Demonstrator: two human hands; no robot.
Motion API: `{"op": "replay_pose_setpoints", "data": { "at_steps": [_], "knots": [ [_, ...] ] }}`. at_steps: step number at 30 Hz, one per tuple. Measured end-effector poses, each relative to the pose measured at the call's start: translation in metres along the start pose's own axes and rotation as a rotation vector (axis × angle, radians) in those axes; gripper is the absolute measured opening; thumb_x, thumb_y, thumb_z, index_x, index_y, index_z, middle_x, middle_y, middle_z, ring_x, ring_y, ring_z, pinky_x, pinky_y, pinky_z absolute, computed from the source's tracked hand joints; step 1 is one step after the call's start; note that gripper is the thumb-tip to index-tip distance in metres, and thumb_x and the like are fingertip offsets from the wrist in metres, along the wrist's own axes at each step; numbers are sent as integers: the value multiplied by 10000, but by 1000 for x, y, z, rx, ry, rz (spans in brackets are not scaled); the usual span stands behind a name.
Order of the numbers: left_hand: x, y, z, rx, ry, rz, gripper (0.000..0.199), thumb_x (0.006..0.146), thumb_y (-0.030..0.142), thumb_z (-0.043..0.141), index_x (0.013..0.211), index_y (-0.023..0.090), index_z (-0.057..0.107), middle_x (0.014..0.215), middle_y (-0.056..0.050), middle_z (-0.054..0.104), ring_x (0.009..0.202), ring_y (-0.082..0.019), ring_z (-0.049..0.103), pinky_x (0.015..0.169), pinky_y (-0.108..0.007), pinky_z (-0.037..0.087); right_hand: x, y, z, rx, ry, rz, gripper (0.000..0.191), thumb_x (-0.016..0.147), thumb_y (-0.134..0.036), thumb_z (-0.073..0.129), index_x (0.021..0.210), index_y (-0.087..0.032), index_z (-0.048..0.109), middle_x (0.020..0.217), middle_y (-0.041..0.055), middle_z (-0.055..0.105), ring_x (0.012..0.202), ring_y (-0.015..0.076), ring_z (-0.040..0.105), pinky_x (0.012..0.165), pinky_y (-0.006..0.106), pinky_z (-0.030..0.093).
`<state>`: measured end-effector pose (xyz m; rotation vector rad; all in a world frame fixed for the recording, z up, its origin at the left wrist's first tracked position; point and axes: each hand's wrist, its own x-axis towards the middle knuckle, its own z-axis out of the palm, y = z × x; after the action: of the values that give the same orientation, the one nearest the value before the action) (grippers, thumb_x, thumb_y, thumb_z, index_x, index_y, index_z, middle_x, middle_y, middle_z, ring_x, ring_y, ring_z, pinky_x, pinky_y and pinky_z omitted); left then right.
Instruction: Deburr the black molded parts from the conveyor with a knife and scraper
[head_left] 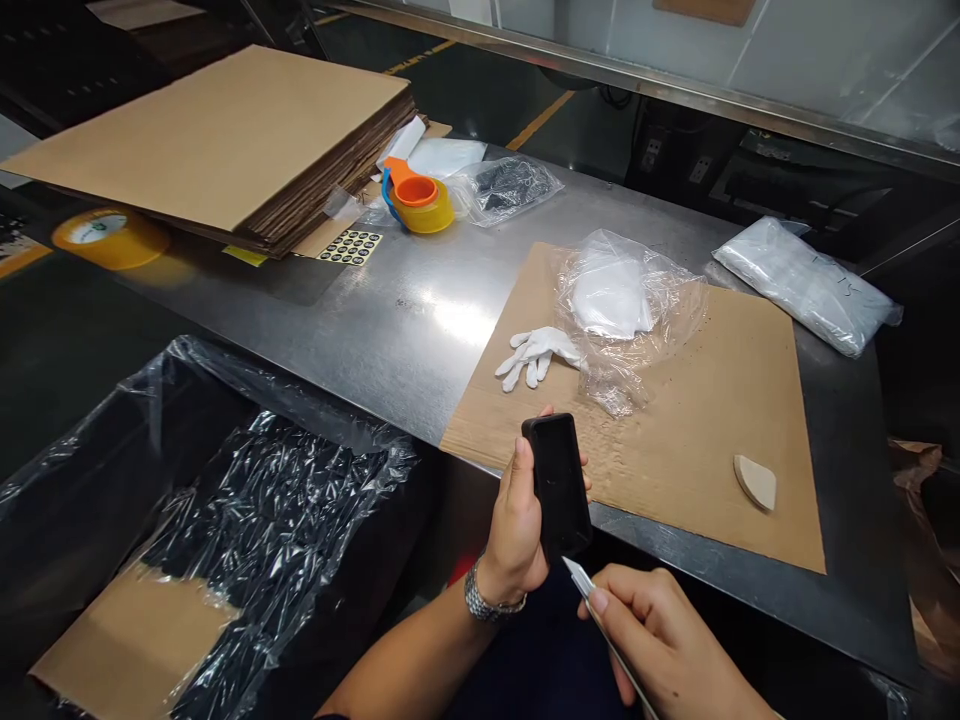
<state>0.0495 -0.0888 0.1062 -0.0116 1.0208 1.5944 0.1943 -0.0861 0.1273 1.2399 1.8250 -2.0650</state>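
My left hand [517,515] is wrapped round a small black rectangular tray [561,480], tilted so that its hollow side faces me. In my right hand [652,625] is a slim craft knife [604,630], its pale blade pointing up and left. The blade tip is close to the tray's lower edge; whether they touch I cannot tell. Both hands are in front of the table's near edge. Just beyond them, a white glove [540,355] lies on a flat cardboard sheet [697,420], beside a clear plastic bag [615,290] with white material inside.
A cream-coloured wedge [756,482] lies on the cardboard's right side. Behind are a wrapped packet [806,280], an orange tape dispenser [416,195], a sticker sheet [350,247] and a cardboard stack [225,140] with a yellow tape roll [112,237]. A plastic-lined bin [247,540] stands left.
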Motion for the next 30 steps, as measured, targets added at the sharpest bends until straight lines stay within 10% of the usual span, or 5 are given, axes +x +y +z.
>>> {"op": "replay_pose_setpoints", "data": {
  "at_steps": [30],
  "knots": [
    [0, -5, -3, 99, 95, 155, 581, 856, 578, 422, 1331, 246, 381, 849, -76, 629, 653, -151, 567, 584, -243, 488, 7, 2, 7, 42, 29, 54, 365, 905, -440, 338, 759, -158, 518, 375, -65, 432, 309, 61, 372, 366, 160, 253]
  ]
}}
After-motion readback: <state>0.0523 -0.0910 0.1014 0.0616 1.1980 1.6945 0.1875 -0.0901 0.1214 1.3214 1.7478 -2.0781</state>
